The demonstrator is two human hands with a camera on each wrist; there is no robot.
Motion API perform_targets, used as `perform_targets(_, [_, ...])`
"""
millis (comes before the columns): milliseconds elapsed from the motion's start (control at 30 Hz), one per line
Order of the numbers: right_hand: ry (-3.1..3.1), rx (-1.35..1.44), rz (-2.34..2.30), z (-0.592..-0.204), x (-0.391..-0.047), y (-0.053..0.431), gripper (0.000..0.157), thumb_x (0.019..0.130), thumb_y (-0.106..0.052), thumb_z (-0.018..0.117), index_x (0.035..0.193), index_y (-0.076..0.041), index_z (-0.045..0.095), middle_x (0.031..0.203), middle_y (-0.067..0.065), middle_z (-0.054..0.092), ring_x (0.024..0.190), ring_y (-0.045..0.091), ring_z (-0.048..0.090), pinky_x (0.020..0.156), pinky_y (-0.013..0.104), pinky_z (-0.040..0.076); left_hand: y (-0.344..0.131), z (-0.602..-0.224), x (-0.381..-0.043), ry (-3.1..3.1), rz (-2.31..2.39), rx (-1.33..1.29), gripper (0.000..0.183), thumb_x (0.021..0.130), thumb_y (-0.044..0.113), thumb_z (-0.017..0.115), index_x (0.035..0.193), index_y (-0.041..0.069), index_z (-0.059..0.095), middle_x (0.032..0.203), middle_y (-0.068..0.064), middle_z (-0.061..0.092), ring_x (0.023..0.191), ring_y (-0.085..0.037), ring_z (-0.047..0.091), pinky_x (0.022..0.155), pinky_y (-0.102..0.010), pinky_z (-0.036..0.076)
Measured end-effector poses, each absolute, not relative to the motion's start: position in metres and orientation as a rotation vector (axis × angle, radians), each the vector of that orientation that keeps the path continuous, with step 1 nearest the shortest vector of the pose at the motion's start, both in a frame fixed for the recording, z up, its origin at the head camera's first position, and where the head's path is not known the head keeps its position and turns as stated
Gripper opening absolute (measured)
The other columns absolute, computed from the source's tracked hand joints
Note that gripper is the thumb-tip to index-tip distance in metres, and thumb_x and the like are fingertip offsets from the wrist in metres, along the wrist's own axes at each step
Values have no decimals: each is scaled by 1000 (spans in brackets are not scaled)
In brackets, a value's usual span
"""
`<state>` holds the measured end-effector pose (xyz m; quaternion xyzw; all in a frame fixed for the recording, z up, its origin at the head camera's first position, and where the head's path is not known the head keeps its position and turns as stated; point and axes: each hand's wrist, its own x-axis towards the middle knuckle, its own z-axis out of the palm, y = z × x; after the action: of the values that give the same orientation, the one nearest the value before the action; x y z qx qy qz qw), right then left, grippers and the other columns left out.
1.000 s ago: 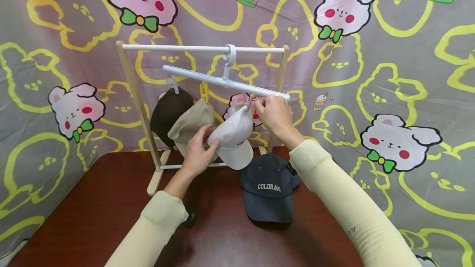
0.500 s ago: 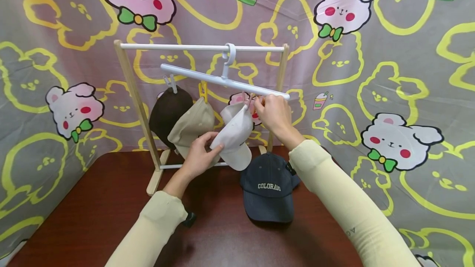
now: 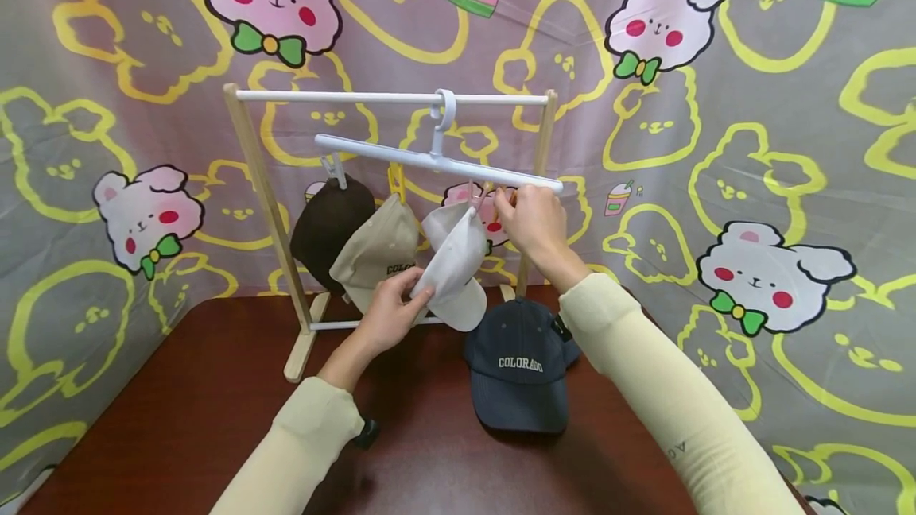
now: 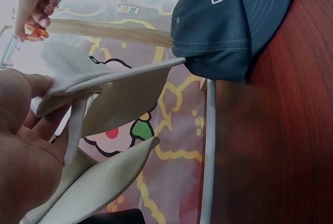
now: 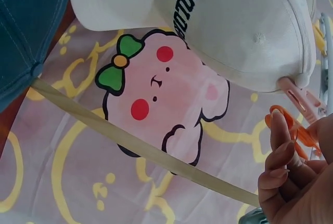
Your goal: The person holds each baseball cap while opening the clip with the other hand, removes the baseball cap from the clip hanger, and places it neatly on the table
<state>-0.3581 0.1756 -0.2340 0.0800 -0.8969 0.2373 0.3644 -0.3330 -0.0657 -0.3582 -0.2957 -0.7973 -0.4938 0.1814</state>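
In the head view my left hand (image 3: 393, 310) pinches the rim of a white baseball cap (image 3: 458, 261), thumb on one side. A pink clothespin (image 5: 302, 99) grips the top of that cap beneath the tilted pale hanger (image 3: 436, 161). My right hand (image 3: 535, 221) is at the hanger's low right end and pinches an orange clothespin (image 5: 295, 129), best seen in the right wrist view. Left of the white cap hang a beige cap (image 3: 379, 249) on a yellow clothespin (image 3: 397, 183) and a dark brown cap (image 3: 329, 221) on a grey clothespin (image 3: 334, 171).
A navy cap lettered COLORADO (image 3: 521, 364) lies on the dark red table (image 3: 429, 467), right of centre. The hanger hooks onto the white top bar (image 3: 343, 96) of a wooden rack (image 3: 265, 197). A teal clip (image 5: 252, 216) shows by my right hand. Patterned cloth (image 3: 787, 141) stands behind.
My left hand has shifted slightly right and down. The white cap has turned, so its lettering no longer shows in the head view. My right hand stays at the hanger's end.
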Motion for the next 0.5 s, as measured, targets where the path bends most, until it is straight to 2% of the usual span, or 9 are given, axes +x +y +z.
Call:
perform_targets(333, [-2297,153,702,-237,-358,180,55,102,-47,53,60,-15,67,50,2,54,44,22,51,41,35,35,-61,-359,-332,-2245,-1410,-854,18,101,10,65,117,4,69,105,-12,75,94,-22,67,80,-36,53])
perform_targets(500, [-2284,109,696,-235,-357,181,58,101,-52,55,60,-12,63,50,4,50,44,23,50,41,35,33,-60,-357,-333,-2251,-1400,-845,18,101,10,64,118,4,68,105,-12,75,94,-22,67,79,-36,53])
